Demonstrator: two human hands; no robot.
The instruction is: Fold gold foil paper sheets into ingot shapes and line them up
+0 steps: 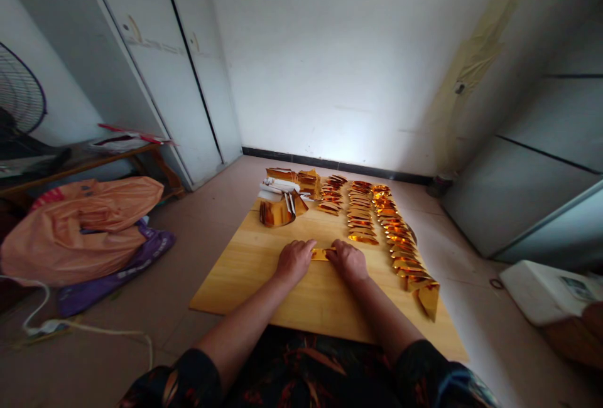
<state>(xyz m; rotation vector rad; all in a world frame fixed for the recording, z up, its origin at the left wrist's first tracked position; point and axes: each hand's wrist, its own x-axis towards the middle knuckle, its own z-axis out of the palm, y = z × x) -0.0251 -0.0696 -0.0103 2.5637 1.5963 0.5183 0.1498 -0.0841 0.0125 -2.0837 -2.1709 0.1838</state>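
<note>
A small strip of folded gold foil paper lies between my two hands over the middle of the wooden board. My left hand grips its left end with the fingers curled in. At the other end, my right hand pinches the paper, thumb and fingers closed. Just beyond the hands, a row of folded gold foil pieces runs toward the wall. A longer row of shiny folded pieces curves down the right side. Back left stands a curled stack of gold paper sheets.
The wooden board is a low tabletop. White paper bundles lie at its back left. An orange bag and a white cable are on the left floor. A white box stands at right; a fan is far left.
</note>
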